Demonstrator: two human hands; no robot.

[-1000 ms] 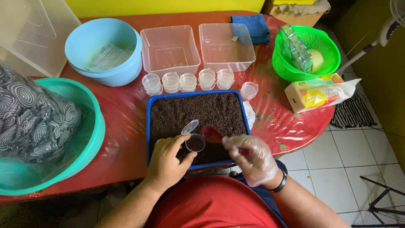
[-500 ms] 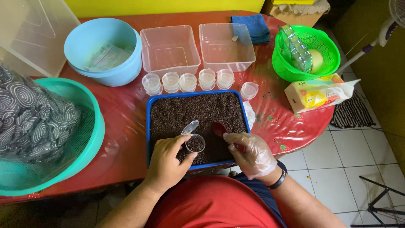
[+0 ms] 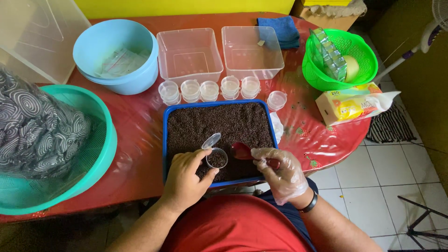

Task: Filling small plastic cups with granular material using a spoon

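My left hand (image 3: 184, 179) grips a small clear plastic cup (image 3: 217, 159) with a hinged lid standing open; dark granules fill part of it. It hovers over the near side of a blue tray (image 3: 164, 140) full of the same dark granular material. My right hand (image 3: 280, 172), in a thin clear glove, holds a red spoon (image 3: 242, 150) whose bowl sits just right of the cup. A black band is on that wrist.
Several small lidded clear cups (image 3: 209, 89) line the tray's far edge. Behind them stand two clear boxes (image 3: 189, 56), a light blue bowl (image 3: 116, 56) and a green basket (image 3: 339, 65). A teal basin with patterned cloth (image 3: 42, 135) sits left; a yellow packet (image 3: 354, 102) lies right.
The red spoon has come up out of the granules and moved left to the cup's rim. The cup and my left hand have stayed in place.
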